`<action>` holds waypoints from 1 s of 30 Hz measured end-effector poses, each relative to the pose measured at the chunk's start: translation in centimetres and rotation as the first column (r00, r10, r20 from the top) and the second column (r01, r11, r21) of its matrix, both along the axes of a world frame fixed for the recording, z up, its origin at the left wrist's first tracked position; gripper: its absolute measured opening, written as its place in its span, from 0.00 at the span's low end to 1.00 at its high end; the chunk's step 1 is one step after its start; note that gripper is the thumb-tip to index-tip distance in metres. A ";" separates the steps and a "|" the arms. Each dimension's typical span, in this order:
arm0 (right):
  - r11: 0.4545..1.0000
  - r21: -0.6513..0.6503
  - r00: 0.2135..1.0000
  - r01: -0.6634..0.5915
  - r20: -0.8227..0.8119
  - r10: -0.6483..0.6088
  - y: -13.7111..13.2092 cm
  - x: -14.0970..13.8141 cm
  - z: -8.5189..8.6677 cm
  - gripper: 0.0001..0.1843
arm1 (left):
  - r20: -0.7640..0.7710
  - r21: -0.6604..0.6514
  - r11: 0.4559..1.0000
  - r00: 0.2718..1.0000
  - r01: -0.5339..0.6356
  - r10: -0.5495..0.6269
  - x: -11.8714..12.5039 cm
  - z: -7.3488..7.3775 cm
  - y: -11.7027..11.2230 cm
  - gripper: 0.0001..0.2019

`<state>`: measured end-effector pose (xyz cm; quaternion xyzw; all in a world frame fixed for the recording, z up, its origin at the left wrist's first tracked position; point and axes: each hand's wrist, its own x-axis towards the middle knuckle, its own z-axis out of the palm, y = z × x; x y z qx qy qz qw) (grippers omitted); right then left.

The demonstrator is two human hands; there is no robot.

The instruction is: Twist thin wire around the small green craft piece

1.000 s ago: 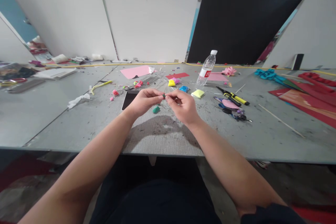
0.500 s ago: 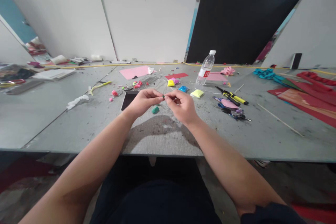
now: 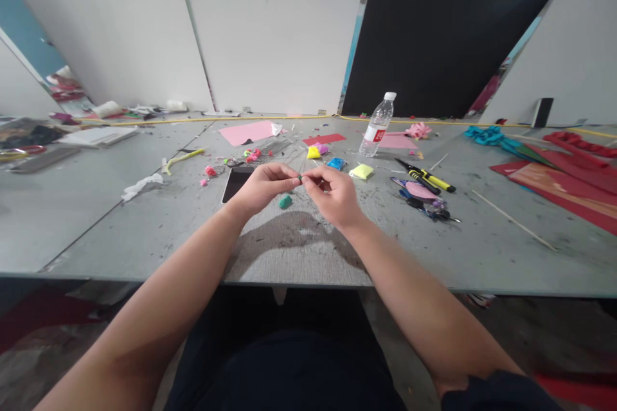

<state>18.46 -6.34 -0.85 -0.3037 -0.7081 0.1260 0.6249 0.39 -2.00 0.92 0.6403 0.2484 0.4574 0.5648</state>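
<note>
Between the fingertips of my left hand (image 3: 264,187) and my right hand (image 3: 335,194) is a small bit of green clay (image 3: 300,178). Both hands are closed in a pinch, thumb against forefinger, and nearly touch each other above the table. Just below them a larger lump of green clay (image 3: 286,202) lies on the tabletop. A dark flat tablet or phone (image 3: 236,183) is partly hidden behind my left hand. Beyond my right hand lie a pale yellow packet (image 3: 361,171), a blue packet (image 3: 336,164) and a bright yellow packet (image 3: 313,152).
A water bottle (image 3: 377,127) stands upright behind the packets. To the right are yellow-and-black pliers (image 3: 419,176), a bunch of keys (image 3: 427,207), a thin stick (image 3: 515,221) and red sheets (image 3: 569,189). Pink clay bits (image 3: 210,171) and a white crumpled strip (image 3: 143,186) lie left.
</note>
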 end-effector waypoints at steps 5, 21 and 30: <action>1.000 0.002 1.000 0.013 0.004 -0.013 0.1 0.0 -0.1 0.07 | -0.013 0.006 1.000 1.000 -0.006 0.006 0.0 0.0 0.0 0.13; 0.999 -0.043 0.999 0.029 0.021 -0.028 0.2 -0.1 -0.1 0.08 | -0.016 -0.003 1.000 1.000 -0.024 0.024 0.0 0.0 -0.2 0.12; 0.993 -0.119 1.000 -0.015 -0.025 0.012 0.1 0.0 0.0 0.07 | -0.010 -0.018 1.000 1.000 -0.006 0.006 0.0 -0.3 0.2 0.11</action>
